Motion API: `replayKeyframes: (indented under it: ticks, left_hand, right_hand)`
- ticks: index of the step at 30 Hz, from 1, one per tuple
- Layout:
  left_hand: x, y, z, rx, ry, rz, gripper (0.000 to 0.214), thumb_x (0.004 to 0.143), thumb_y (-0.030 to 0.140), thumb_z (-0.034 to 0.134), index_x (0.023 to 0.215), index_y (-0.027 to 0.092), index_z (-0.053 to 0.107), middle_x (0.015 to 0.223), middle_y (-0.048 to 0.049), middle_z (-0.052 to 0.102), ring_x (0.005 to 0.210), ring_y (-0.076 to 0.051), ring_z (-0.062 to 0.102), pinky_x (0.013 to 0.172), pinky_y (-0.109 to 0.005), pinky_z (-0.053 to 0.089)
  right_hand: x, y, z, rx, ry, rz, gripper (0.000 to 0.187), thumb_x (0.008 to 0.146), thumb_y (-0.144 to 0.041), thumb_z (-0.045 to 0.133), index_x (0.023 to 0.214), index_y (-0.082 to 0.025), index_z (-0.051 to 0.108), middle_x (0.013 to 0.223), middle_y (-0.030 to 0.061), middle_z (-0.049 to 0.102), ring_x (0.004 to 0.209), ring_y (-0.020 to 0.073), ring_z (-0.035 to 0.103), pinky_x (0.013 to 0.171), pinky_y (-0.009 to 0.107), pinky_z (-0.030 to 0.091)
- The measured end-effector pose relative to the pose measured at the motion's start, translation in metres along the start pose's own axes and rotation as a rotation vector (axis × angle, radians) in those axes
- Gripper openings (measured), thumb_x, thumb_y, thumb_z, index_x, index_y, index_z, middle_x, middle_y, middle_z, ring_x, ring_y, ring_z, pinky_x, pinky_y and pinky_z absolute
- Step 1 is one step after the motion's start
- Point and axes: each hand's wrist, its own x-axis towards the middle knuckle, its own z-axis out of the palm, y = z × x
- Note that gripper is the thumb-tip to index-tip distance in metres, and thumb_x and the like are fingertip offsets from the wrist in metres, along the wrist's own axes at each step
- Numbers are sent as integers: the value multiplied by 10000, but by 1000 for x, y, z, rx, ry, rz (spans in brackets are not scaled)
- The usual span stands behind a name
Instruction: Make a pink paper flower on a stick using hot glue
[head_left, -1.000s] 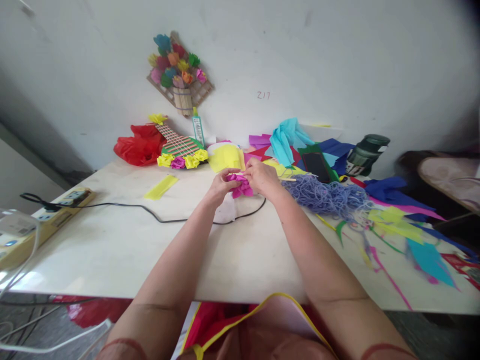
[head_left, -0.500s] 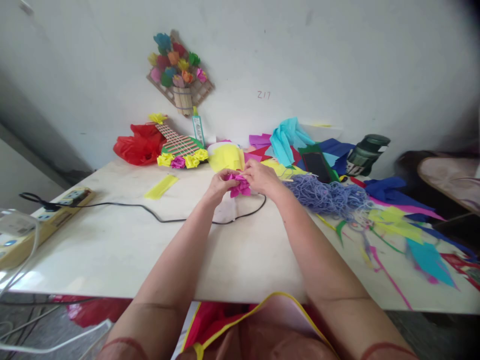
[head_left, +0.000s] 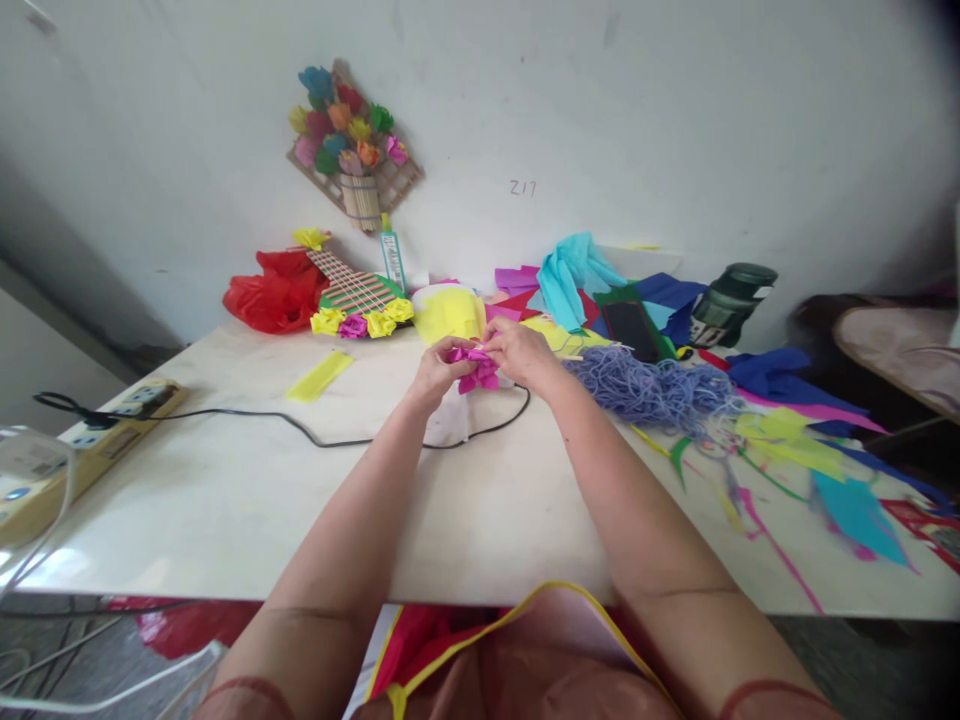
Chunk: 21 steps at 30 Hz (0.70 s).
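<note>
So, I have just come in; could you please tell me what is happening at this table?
Someone is handling a magenta paper flower. The left-hand grip holds its left side, and the right-hand grip is at its upper edge; what exactly that one pinches is too small to tell. To the right lies a tangle of blue-violet cord; to the left is a yellow paper strip.
</note>
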Motion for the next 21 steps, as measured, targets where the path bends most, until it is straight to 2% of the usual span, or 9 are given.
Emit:
replayKeyframes:
  ticks: [6, 11, 17, 21]
  left_hand:
    - [-1, -1, 0, -113, 20, -119, 402, 442, 179, 803, 823, 147, 679, 667, 10, 663, 567, -112, 600, 573, -241, 471]
    - [1, -3, -2, -190, 20, -180, 367, 424, 151, 798, 766, 140, 665, 680, -5, 673, 565, -115, 612, 558, -236, 475]
    - [2, -1, -4, -109, 37, -88, 364, 431, 187, 813, 766, 142, 678, 661, 8, 666, 573, -113, 599, 574, -239, 470]
    - [2, -2, -5, -41, 64, 20, 350, 464, 231, 811, 778, 152, 679, 685, 9, 668, 604, -118, 591, 605, -250, 467]
  right_hand:
    - [-3, -9, -2, -155, -7, -49, 290, 929, -193, 431, 991, -200, 714, 1228, 61, 655, 823, 190, 618, 681, 316, 381]
    - [-4, -11, -2, -199, -25, -106, 326, 946, -186, 398, 1092, -193, 689, 1180, 81, 671, 797, 189, 607, 662, 307, 360]
    - [-1, 0, 0, -120, -24, -79, 309, 956, -266, 443, 1043, -213, 735, 1229, 69, 641, 869, 192, 610, 706, 305, 399]
    - [0, 4, -2, -37, -1, -57, 293, 935, -219, 483, 1085, -185, 733, 1237, 88, 635, 979, 192, 609, 772, 297, 423]
